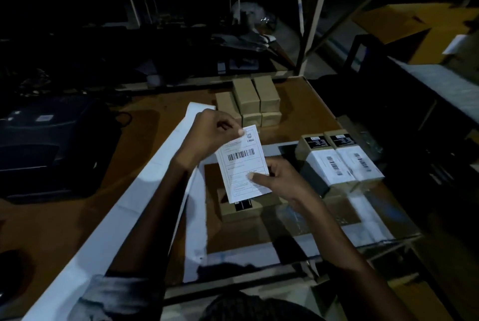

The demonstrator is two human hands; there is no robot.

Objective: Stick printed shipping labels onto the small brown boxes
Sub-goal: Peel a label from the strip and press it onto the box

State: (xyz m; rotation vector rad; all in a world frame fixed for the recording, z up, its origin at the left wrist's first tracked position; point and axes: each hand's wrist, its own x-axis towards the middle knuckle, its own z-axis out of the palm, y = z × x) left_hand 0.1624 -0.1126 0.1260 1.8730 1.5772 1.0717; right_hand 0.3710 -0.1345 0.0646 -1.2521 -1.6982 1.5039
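A brown tabletop [298, 103] is spread across the dim view, and a long white strip of label backing [145, 183] is laid slantwise over it from the near left corner toward the middle. At the left, a dark printer [51, 144] is seen sitting on the same surface. Toward the far edge, a stack of plain brown boxes [250, 102] is gathered, unlabelled on the faces shown. To the right, two labelled boxes [342, 162] are set side by side, touching, each with a white barcode sheet across its top. Right in the middle, one small brown box [242, 209] is lying flat, a black patch showing on its top. Directly above it the shipping label [242, 162] is held up, barcode facing the camera, its lower edge just over the box. Its top corner is pinched by the left hand [207, 136], fingers curled tight. Its lower right edge is gripped by the right hand [280, 181], the thumb pressed on the printed face and the fingers tucked behind.
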